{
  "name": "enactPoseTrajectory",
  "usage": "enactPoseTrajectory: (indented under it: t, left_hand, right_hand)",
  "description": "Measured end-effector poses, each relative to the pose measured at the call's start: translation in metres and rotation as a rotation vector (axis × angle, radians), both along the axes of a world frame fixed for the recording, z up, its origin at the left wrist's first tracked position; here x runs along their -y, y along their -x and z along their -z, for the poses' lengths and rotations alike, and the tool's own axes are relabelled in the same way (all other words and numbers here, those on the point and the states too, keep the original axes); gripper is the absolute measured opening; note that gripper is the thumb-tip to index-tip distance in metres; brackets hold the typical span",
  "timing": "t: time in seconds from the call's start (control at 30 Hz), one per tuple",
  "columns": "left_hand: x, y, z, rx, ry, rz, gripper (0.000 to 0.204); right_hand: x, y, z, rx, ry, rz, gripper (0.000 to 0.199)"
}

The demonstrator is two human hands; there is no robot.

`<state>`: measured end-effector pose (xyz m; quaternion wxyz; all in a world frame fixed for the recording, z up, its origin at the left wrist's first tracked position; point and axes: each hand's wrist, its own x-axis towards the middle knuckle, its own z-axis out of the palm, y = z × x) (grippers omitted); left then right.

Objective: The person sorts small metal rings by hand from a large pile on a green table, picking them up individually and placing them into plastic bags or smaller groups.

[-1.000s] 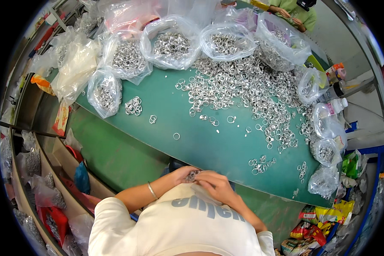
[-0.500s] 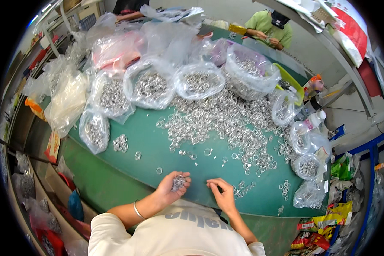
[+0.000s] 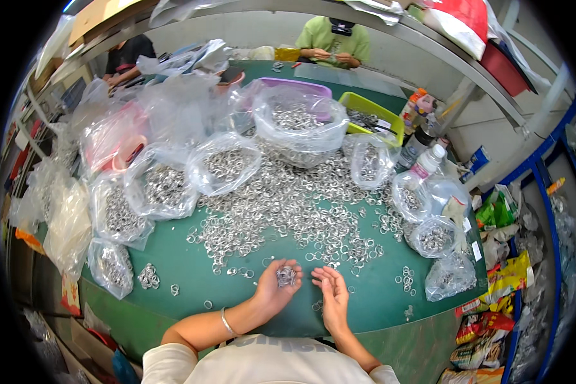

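A clump of small silver metal rings lies in the cupped palm of my left hand, with the fingers curled round it. Just to its right, my right hand is palm inward, its fingers stretched out and nothing visible in them. A narrow gap separates the two hands above the near part of the green table. Beyond them spreads a large loose pile of similar rings. A few rings lie partly behind my right hand.
Clear plastic bags of rings stand along the left, such as one bag, and on the right, like another bag. Farther back are a large bag-lined tub, a green bin and a bottle. Across the table sits a person in green.
The view has swung right and up, so the table's contents sit farther left. My hands appear closer to the ring pile, and my right hand's fingers have straightened from a loose curl.
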<state>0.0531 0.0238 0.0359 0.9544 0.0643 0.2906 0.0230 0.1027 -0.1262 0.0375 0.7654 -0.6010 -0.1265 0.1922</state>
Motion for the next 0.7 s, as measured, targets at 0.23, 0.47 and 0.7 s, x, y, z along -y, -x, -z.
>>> enactPoseTrajectory:
  t: [0.23, 0.47, 0.7]
  left_hand:
    - [0.067, -0.056, -0.018, 0.080, -0.463, 0.067, 0.024]
    - [0.109, -0.074, -0.037, 0.491, -1.490, 0.124, 0.030]
    - [0.069, -0.070, -0.054, 0.745, -1.501, -0.050, 0.024]
  right_hand:
    - [0.012, -0.019, -0.009, -0.378, -0.472, 0.277, 0.040]
    - [0.020, -0.054, -0.010, -0.721, -0.638, 0.331, 0.038]
    - [0.083, -0.131, -0.035, -0.718, -0.911, 0.468, 0.018]
